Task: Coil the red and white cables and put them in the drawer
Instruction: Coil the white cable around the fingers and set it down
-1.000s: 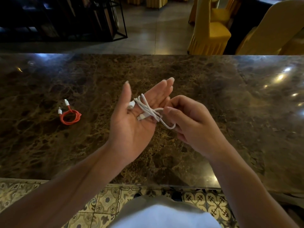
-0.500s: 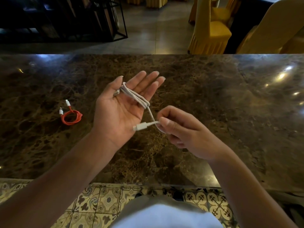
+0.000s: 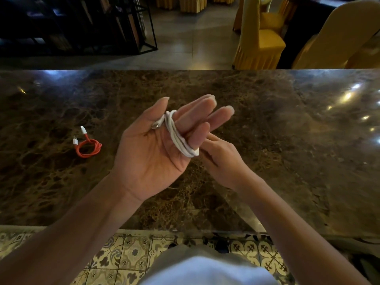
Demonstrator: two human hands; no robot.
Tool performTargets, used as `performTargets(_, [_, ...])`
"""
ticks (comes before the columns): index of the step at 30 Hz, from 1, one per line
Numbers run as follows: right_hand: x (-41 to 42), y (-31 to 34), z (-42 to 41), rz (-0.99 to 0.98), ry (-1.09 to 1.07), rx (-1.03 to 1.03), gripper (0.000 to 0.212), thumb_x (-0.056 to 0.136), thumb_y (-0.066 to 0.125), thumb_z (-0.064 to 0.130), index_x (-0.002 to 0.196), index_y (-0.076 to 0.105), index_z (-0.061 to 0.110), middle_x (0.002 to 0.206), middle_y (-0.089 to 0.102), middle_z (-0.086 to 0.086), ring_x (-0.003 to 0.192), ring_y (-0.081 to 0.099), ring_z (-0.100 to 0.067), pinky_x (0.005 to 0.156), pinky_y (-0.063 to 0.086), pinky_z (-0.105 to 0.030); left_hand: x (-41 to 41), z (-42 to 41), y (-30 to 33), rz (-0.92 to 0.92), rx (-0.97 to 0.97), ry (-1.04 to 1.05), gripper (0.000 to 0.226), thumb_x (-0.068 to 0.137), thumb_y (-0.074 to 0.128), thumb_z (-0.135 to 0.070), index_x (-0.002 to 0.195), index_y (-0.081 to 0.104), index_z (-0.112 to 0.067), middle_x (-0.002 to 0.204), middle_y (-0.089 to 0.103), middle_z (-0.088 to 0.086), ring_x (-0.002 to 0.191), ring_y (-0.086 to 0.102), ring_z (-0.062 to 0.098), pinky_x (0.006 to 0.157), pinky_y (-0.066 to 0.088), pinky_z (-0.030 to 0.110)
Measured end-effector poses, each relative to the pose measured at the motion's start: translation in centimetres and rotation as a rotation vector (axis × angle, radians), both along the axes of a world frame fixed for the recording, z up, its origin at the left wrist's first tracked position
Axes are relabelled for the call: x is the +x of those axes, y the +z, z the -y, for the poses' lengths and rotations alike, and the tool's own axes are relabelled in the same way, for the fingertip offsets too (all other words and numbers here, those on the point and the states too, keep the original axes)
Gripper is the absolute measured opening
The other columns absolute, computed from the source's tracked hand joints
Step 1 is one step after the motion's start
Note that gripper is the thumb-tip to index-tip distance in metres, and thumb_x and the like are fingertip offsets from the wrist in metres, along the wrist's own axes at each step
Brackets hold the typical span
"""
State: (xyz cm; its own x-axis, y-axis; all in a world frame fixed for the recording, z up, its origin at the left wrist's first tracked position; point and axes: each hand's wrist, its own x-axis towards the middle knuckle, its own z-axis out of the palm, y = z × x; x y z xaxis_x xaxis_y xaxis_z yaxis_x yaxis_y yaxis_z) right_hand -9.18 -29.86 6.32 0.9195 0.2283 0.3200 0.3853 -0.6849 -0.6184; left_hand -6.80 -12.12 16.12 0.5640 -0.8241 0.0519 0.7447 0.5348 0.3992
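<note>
— Shirt [image 3: 205, 270] nearest the camera, patterned floor tiles [image 3: 127, 254] just past it, then the marble counter [image 3: 267, 124]. Take the counter as our mark. What is over it?

— Both hands, above its near half. The left hand [image 3: 156, 149] is palm up with fingers spread and straight, and the white cable [image 3: 178, 138] is looped around those fingers in several turns. One plug lies loose against the base of the thumb

— And the other hand?

— The right hand [image 3: 222, 159] sits just behind the left, its fingertips pressed together on the last bit of white cable at the low end of the loops. I cannot tell whether the tail is tucked under a turn or only pinched

— So where does it fail?

— Nothing but that pinch seems to hold the turns. If the tail is let go before it is wrapped or tucked, I judge the coil will spring open when it slides off the fingers. The free plug at the thumb could also snag a loop

— Further out?

— The red cable [image 3: 87, 146] lies coiled on the counter's left part, well apart from the hands, both plugs sticking out. It looks unsecured too, so a careless lift may loosen it. Beyond the counter's far edge are yellow-covered chairs [image 3: 259, 38] and a black frame [image 3: 144, 23]. No drawer is in view, so both coils must survive a carry
</note>
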Motion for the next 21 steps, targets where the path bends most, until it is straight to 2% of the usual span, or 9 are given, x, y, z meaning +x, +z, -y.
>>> performTargets(2, [-0.4,0.1,-0.5,-0.038,0.036,-0.022,0.031,0.107,0.045,0.037,0.11,0.067,0.015,0.11,0.062,0.003,0.088,0.064,-0.019,0.069,0.054,-0.046,0.6,-0.1,0.1,0.044,-0.003,0.036,0.058,0.111,0.023,-0.033,0.14,0.043,0.014,0.137,0.059,0.031,0.144,0.042,0.044,0.118,0.041,0.041])
performTargets(4, [-1.4,0.1,-1.0,-0.086,0.098,0.016,0.02,0.107,0.053,0.03,0.105,0.066,0.015,0.107,0.06,0.005,0.087,0.063,-0.016,0.071,0.054,-0.044,1.9,-0.4,-0.4,0.158,0.11,0.179,0.053,0.111,0.024,-0.033,0.143,0.041,0.007,0.151,0.049,0.026,0.15,0.035,0.037,0.126,0.028,0.04])
performTargets(7, [-2.8,1.2,-0.5,-0.2,0.21,0.357,0.015,0.107,0.054,0.014,0.103,0.066,0.006,0.096,0.061,-0.003,0.078,0.058,-0.012,0.067,0.049,-0.028,3.4,-1.2,-1.8,0.461,0.429,0.354,0.055,0.107,0.03,-0.032,0.151,0.033,0.001,0.158,0.044,0.019,0.151,0.037,0.027,0.126,0.026,0.038])
performTargets(10, [-3.8,3.2,0.6,-0.246,0.202,0.762,0.021,0.107,0.047,0.011,0.098,0.063,0.001,0.077,0.048,-0.025,0.055,0.04,-0.013,0.05,0.033,-0.021,3.5,-1.6,-3.1,0.788,0.609,0.268,0.082,0.102,0.047,-0.044,0.161,0.008,-0.001,0.164,0.035,0.012,0.155,0.029,0.019,0.127,0.023,0.034])
performTargets(13, [-4.5,4.5,0.1,-0.214,0.233,0.934,0.023,0.108,0.049,0.019,0.099,0.065,0.006,0.08,0.046,-0.038,0.048,0.036,-0.018,0.043,0.031,-0.024,2.7,-1.6,-3.7,1.057,0.75,0.13,0.094,0.1,0.053,-0.052,0.162,-0.002,-0.008,0.169,0.025,0.002,0.157,0.021,0.015,0.129,0.018,0.038])
performTargets(15, [-4.7,5.2,-0.3,-0.207,0.236,0.997,0.022,0.109,0.049,0.02,0.098,0.064,0.008,0.082,0.051,-0.033,0.046,0.037,-0.019,0.042,0.032,-0.024,2.1,-1.4,-3.6,1.151,0.794,0.059,0.08,0.104,0.052,-0.042,0.163,0.005,-0.015,0.168,0.025,-0.009,0.157,0.019,0.01,0.128,0.017,0.034])
performTargets(17, [-4.7,5.5,-0.4,-0.202,0.215,0.993,0.025,0.108,0.049,0.022,0.094,0.06,0.004,0.077,0.048,-0.036,0.042,0.035,-0.026,0.039,0.029,-0.029,1.7,-1.5,-3.5,1.302,0.862,0.04,0.07,0.106,0.047,-0.031,0.163,0.01,-0.012,0.167,0.02,-0.019,0.157,0.014,0.004,0.127,0.015,0.026])
performTargets(19, [-4.9,5.8,-0.3,-0.185,0.214,0.936,0.024,0.108,0.051,0.021,0.093,0.058,0.003,0.074,0.045,-0.039,0.042,0.034,-0.032,0.038,0.028,-0.034,1.7,-1.7,-3.3,1.454,0.932,-0.01,0.068,0.108,0.045,-0.032,0.163,0.012,-0.01,0.168,0.014,-0.021,0.157,0.007,0.001,0.126,0.01,0.021])
performTargets(21, [-5.1,6.5,0.3,-0.136,0.238,0.857,0.017,0.106,0.05,0.013,0.095,0.059,0.006,0.077,0.057,-0.026,0.044,0.041,-0.027,0.04,0.033,-0.029,1.5,-1.8,-3.5,1.518,1.002,-0.068,0.067,0.107,0.047,-0.03,0.163,0.01,-0.018,0.166,0.009,-0.026,0.156,0.003,-0.005,0.124,0.007,0.015])
